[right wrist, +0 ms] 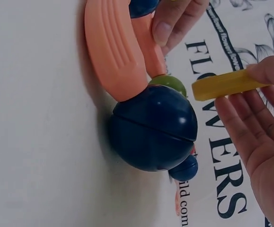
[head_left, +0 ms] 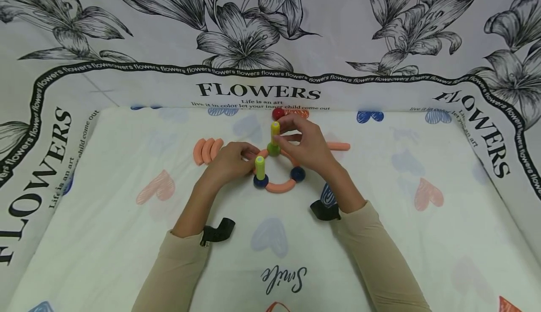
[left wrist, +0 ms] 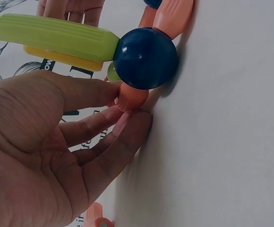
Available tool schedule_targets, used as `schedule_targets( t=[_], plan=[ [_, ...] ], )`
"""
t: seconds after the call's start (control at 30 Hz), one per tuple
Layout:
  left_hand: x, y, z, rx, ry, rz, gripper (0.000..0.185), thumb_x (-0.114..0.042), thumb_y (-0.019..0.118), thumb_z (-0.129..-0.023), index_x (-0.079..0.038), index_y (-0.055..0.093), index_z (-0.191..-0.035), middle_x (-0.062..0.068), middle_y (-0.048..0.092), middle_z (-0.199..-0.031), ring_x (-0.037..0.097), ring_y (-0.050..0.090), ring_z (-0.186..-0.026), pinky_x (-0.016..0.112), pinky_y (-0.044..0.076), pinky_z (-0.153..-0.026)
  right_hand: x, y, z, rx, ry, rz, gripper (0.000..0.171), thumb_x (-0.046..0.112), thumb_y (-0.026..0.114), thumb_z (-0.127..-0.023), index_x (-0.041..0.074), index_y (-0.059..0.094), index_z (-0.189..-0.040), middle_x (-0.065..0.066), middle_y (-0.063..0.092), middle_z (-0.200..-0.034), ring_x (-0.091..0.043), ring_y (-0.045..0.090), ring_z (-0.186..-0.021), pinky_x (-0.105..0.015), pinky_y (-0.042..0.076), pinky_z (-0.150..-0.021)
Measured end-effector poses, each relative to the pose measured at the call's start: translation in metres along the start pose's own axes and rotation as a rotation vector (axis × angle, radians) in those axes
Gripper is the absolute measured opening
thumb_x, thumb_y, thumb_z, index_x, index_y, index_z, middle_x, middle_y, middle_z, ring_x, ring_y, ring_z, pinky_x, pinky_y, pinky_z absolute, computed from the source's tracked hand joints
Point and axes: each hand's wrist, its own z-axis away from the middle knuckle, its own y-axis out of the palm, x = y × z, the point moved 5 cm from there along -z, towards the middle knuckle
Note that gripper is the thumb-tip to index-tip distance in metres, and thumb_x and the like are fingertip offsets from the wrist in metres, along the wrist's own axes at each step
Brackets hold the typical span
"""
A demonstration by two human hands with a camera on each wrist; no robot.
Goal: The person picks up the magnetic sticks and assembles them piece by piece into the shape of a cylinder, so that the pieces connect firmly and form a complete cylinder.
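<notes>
A ring of curved orange rods (head_left: 281,188) lies on the cloth, joined by a blue ball (head_left: 260,181) at left, another blue ball (head_left: 297,174) at right and a green ball (head_left: 274,149) at the far side. A lime-green stick (left wrist: 56,38) stands upright on the left blue ball. My left hand (head_left: 230,162) pinches the orange rod (left wrist: 133,97) beside that ball between thumb and fingers. My right hand (head_left: 312,146) pinches a yellow stick (right wrist: 229,85) upright over the green ball; in the right wrist view a small gap shows between them.
Several curved orange rods (head_left: 207,151) lie left of my left hand. Right of my right hand is an orange rod (head_left: 339,146). A red ball (head_left: 278,113) sits behind the ring, and another blue ball (right wrist: 184,168) shows in the right wrist view.
</notes>
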Motion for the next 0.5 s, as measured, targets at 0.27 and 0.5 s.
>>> schedule_targets(
  t=[0.27, 0.5],
  plan=[
    [-0.0011, 0.0016, 0.0004, -0.003, 0.016, 0.006, 0.033, -0.020, 0.068, -0.098, -0.009, 0.074, -0.128, 0.009, 0.077, -0.111, 0.022, 0.066, -0.098, 0.030, 0.052, -0.081, -0.0028, 0.0005, 0.0018, -0.003, -0.006, -0.003, 0.033, 0.004, 0.076, -0.096, 0.003, 0.064, -0.126, -0.013, 0.071, -0.121, -0.026, 0.073, -0.114, -0.031, 0.062, -0.095],
    [-0.0005, -0.0012, -0.0002, -0.005, 0.009, 0.000, 0.033, -0.018, 0.067, -0.098, -0.009, 0.074, -0.129, 0.009, 0.076, -0.112, 0.022, 0.065, -0.097, 0.030, 0.052, -0.081, -0.0014, 0.0018, -0.0012, -0.004, -0.018, -0.003, 0.033, 0.002, 0.076, -0.095, 0.003, 0.065, -0.126, -0.012, 0.071, -0.120, -0.025, 0.074, -0.112, -0.029, 0.062, -0.093]
  ],
)
